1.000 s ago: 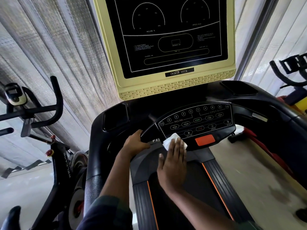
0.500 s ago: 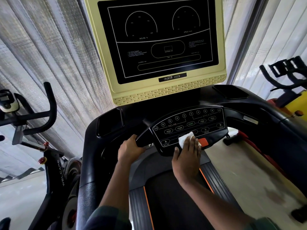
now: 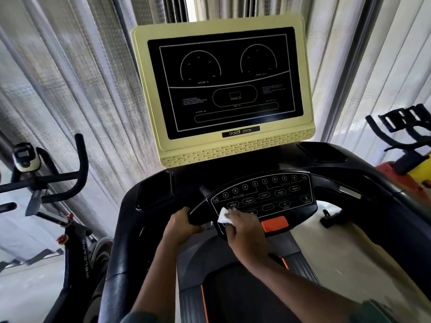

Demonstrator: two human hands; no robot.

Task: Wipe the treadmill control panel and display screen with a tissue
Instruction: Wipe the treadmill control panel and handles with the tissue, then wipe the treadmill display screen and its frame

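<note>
The right hand [image 3: 245, 231], fingers curled, presses the tissue [image 3: 224, 217] at its ten o'clock onto the control panel [image 3: 275, 194]; the left hand [image 3: 182, 223] grips the panel's nine-o'clock end.

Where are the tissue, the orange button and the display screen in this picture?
tissue [image 3: 223, 217]: head view, exposed white corner.
orange button [image 3: 274, 223]: head view, middle of its face.
display screen [image 3: 225, 82]: head view, middle of the dark glass.

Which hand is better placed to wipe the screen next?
Right. The right hand holds the tissue on the panel, just below the screen; the left hand grips the panel's left end and has no tissue.
</note>
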